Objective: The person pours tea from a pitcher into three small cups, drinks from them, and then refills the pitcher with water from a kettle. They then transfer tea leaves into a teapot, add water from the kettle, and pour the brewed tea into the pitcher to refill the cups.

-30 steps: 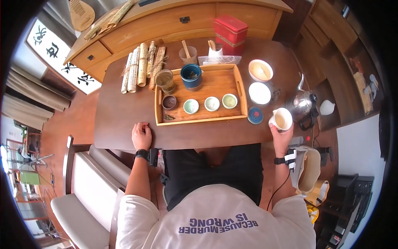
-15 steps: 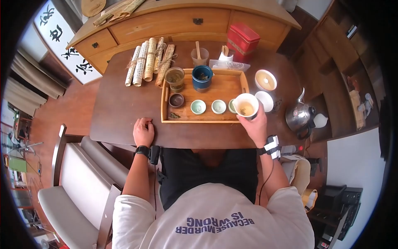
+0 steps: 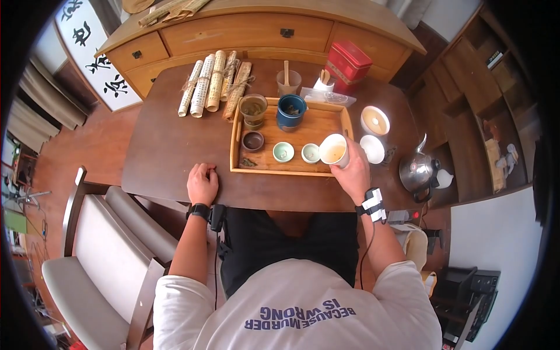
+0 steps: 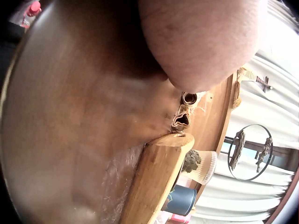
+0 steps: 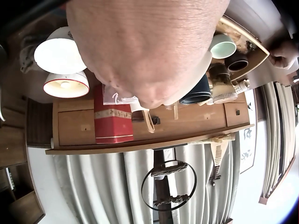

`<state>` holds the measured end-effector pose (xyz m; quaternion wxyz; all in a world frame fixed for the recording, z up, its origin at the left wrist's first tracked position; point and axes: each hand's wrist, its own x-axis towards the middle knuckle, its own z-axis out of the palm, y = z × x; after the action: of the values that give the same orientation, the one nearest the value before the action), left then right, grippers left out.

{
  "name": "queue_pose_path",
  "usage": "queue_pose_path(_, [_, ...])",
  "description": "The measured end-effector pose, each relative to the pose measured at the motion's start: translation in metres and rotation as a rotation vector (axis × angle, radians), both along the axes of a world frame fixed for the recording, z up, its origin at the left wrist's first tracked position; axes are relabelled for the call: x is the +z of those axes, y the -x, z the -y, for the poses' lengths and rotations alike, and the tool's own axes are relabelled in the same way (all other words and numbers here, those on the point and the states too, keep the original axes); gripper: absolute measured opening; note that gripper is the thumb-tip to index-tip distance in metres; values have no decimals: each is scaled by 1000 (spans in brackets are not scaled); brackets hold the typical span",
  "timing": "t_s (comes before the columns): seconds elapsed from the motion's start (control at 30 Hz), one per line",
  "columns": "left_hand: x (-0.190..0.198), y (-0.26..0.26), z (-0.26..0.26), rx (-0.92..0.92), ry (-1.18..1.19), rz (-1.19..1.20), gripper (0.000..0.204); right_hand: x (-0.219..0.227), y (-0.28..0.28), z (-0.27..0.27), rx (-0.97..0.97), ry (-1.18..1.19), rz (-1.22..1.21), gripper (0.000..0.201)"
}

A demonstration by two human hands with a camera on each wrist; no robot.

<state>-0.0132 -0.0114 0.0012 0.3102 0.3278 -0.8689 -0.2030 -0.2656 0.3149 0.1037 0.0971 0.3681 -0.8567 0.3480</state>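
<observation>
My right hand (image 3: pixel 353 175) grips a white spouted pitcher (image 3: pixel 335 150) with pale amber tea inside. The pitcher tilts left above the right front of the wooden tray (image 3: pixel 274 170), covering the rightmost small cup. Two pale green cups, one left (image 3: pixel 283 152) and one nearer the pitcher (image 3: pixel 311 153), stand in the row. A dark brown cup (image 3: pixel 253 141) sits at its left end. Behind them are a glass cup (image 3: pixel 254 111) of tea and a blue cup (image 3: pixel 291 112) holding leaves. My left hand (image 3: pixel 203 184) rests on the table, fingers loosely curled, holding nothing.
Right of the tray are a tan-filled bowl (image 3: pixel 374 121), a white bowl (image 3: pixel 372 149) and a steel kettle (image 3: pixel 419 169). Bamboo scrolls (image 3: pixel 214 81), a cup with a wooden stick (image 3: pixel 288 83) and a red tin (image 3: pixel 348 65) stand at the back.
My right hand has lifted the pitcher from the table's right side and carried it left over the tray, tilting it. The left hand stays on the table.
</observation>
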Motion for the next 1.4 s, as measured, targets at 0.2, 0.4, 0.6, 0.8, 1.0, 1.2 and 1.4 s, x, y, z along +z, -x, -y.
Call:
queue_pose_path(0.2, [1,0,0,-3,1,-4,9,2,0,0,5,-74,-57,69])
queue_pose_path(0.4, [2,0,0,-1,1,-6,10,-2,2,-3,3,-120,-121,73])
queue_pose_path(0.6, [3,0,-2,14,-41,-4,8,-5,5,-5,-4,-135,-143,75])
queue_pose_path(0.8, [3,0,-2,12,-39,-3,9,5,-4,0,-48,18,51,70])
queue_pose_path(1.0, [2,0,-2,10,-46,-10,9,3,-9,17,6,134,222,67])
queue_pose_path(1.2, [0,0,0,3,-20,-22,9,4,-17,41,114,55,123,68])
queue_pose_path(1.4, [0,0,0,-1,0,-28,10,1,-20,54,130,-76,-15,74])
